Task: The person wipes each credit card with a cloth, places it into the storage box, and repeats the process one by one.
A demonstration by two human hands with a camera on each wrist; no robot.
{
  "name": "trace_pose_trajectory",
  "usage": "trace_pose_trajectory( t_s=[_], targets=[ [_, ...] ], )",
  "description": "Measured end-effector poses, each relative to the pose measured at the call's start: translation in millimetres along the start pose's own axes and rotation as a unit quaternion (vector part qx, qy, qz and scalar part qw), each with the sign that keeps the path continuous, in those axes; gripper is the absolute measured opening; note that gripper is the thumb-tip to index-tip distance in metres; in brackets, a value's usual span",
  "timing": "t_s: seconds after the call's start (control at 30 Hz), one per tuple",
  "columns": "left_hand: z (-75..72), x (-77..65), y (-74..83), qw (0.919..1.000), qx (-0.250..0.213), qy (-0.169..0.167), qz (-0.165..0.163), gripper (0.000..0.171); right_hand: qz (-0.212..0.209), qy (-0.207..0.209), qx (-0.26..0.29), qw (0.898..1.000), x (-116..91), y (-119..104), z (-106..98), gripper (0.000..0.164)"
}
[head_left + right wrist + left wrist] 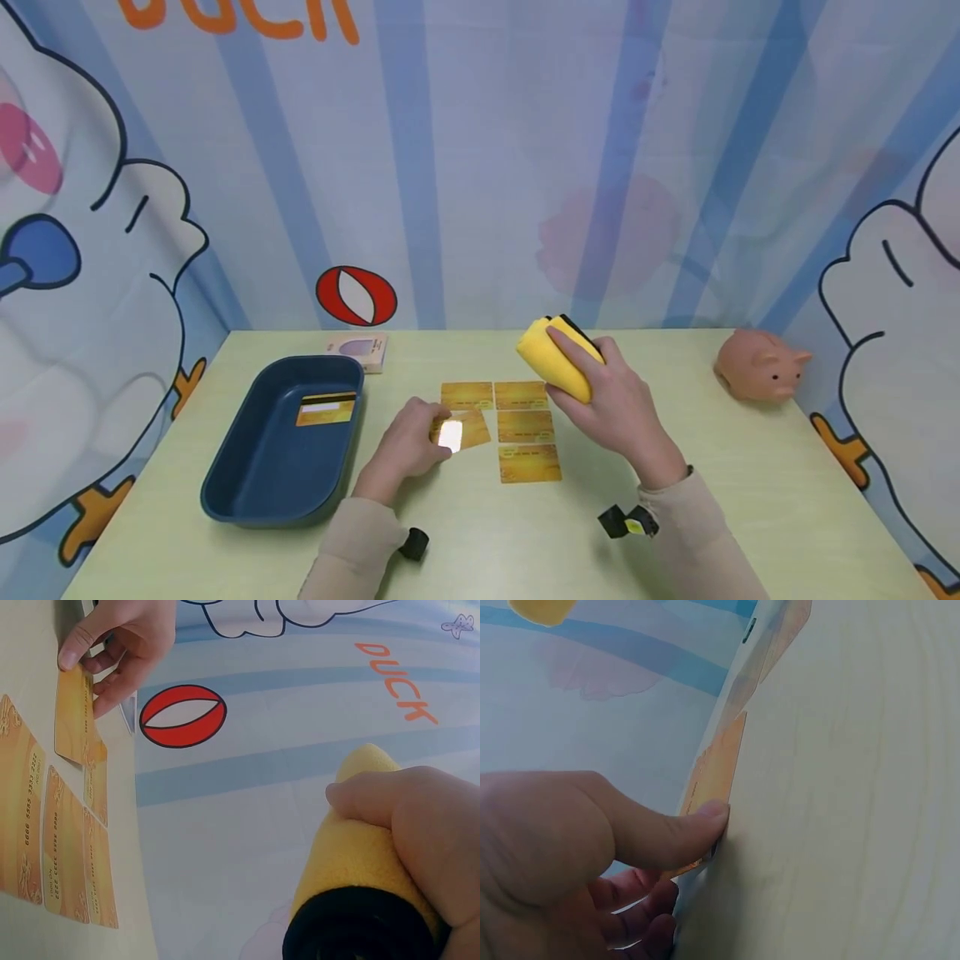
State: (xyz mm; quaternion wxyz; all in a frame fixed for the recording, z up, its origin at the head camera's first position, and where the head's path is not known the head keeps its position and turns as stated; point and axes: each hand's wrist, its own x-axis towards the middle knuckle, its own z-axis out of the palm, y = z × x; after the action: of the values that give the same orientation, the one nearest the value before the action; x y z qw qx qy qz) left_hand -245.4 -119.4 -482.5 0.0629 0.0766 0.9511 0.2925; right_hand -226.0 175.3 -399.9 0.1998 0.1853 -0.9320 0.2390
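Note:
My left hand [405,442] pinches a gold bank card [471,430] by its left end, thumb at the near edge. The card sits at a slant low over the table, with glare on it in the head view. In the left wrist view, the thumb [694,829] lies on the card's edge. Several more gold cards [529,463] lie flat in two columns beside it, printed with numbers. My right hand [611,408] grips a folded yellow cloth [551,358] with a black edge, held up above the table right of the cards. Part of the cloth is hidden behind the fingers.
Left of the hands stands a dark blue tray [247,492] holding one gold card [326,409] with a black stripe. A small pale pink box [372,354] lies behind it. A pink piggy bank [757,367] stands at the back right. A printed curtain [480,167] hangs behind the table.

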Motion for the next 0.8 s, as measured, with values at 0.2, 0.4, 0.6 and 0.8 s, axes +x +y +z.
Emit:
trace_pose_trajectory(
  t_s=[0.2, 0.4, 0.6, 0.8],
  targets=[
    [-4.0, 0.4, -3.4, 0.9996, -0.03, 0.0, 0.001, 0.052, -0.007, 0.004, -0.004, 1.0, 0, 1, 1, 0.075],
    [-7.0, 1.2, -6.7, 0.9971, -0.073, 0.007, 0.02, 0.041, -0.005, 0.001, -0.003, 1.0, 0, 0, 2, 0.074],
    [-14.7, 0.7, -4.4, 0.9849, -0.171, 0.015, 0.016, 0.038, -0.002, -0.001, -0.003, 1.0, 0, 0, 2, 0.074],
    [-22.7, -2.2, 2.6, 0.968, -0.236, 0.065, 0.055, 0.031, -0.003, 0.0, 0.001, 1.0, 1, -1, 1, 0.074]
  ],
)
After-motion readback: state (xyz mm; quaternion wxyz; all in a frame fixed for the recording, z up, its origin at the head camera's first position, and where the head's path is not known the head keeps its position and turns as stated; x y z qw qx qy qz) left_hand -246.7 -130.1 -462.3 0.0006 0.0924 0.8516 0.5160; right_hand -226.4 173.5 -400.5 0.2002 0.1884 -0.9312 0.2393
